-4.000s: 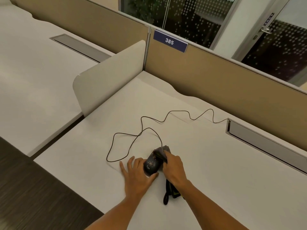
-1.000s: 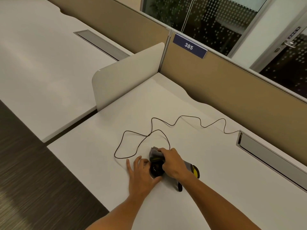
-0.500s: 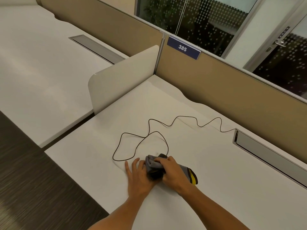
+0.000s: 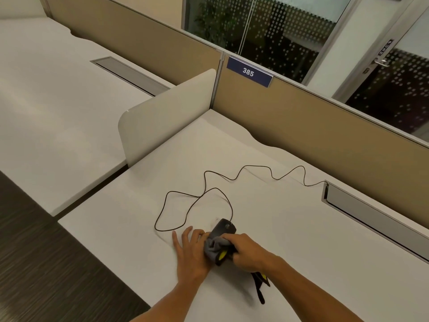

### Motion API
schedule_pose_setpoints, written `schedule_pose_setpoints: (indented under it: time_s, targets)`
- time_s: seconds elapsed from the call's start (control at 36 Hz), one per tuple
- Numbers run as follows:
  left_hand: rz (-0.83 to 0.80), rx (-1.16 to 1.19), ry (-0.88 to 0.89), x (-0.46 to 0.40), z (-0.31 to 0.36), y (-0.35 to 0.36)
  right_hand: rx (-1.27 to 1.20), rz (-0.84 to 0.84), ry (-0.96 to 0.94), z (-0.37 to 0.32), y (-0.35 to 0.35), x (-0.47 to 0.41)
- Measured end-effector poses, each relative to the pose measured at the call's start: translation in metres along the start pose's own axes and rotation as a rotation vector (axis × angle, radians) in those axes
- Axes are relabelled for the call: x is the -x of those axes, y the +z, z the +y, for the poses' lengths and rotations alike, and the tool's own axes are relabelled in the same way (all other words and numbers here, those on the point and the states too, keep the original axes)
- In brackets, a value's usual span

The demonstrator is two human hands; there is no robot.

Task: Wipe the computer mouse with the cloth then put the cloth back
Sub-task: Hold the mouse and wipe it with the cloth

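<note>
A black wired computer mouse (image 4: 224, 227) lies on the white desk (image 4: 290, 240), its front half showing. My right hand (image 4: 249, 251) grips a grey cloth with yellow and black trim (image 4: 214, 248) and presses it on the rear of the mouse. A loose end of the cloth (image 4: 260, 287) trails out under my right wrist. My left hand (image 4: 190, 249) rests flat on the desk against the mouse's left side, fingers spread, steadying it. The mouse cable (image 4: 197, 198) loops away across the desk.
The cable runs to a grey cable tray slot (image 4: 371, 217) at the right. A white divider panel (image 4: 167, 115) stands at the left back, a tan partition (image 4: 325, 126) with a "385" sign (image 4: 248, 72) behind. The desk edge drops to dark floor (image 4: 46, 263) on the left.
My right hand has drawn the cloth back from the front of the mouse to its rear, uncovering the front half. My left hand stays against the mouse.
</note>
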State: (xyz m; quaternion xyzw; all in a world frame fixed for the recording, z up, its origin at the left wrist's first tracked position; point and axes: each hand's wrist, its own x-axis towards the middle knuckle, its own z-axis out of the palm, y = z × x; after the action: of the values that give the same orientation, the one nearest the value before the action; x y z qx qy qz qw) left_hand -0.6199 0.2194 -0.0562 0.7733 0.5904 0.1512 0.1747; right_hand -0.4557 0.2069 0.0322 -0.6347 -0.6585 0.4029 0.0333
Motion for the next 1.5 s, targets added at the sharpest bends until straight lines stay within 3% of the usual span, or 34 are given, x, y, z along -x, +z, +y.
schedule_pose_setpoints:
  time_s: [0.14, 0.25, 0.42, 0.58, 0.69, 0.81, 1.0, 1.5]
  targets:
    - [-0.003, 0.007, 0.019, 0.0, -0.002, 0.001, -0.078, 0.002, 0.04, 0.007, -0.001, 0.004]
    - [0.013, 0.038, 0.017, -0.002, -0.004, 0.005, -0.327, -0.003, 0.053, 0.013, -0.015, 0.012]
    - [-0.02, 0.054, -0.006, -0.002, -0.007, 0.011, -0.793, 0.171, 0.238, 0.036, -0.029, 0.031]
    - [-0.031, 0.03, 0.0, -0.002, -0.006, 0.009, -0.889, 0.337, 0.318, 0.04, -0.029, 0.023]
    - [-0.036, 0.031, -0.002, -0.002, -0.006, 0.01, -0.799, 0.351, 0.227, 0.021, -0.024, 0.013]
    - [-0.013, 0.062, -0.014, -0.003, -0.007, 0.015, -0.568, 0.31, 0.09, 0.004, -0.017, -0.002]
    - [0.023, 0.061, -0.032, -0.006, -0.005, 0.018, -0.138, 0.167, 0.028, -0.011, -0.015, -0.017]
    - [0.025, 0.053, -0.033, -0.006, -0.005, 0.017, 0.091, -0.071, 0.043, -0.018, -0.033, -0.033]
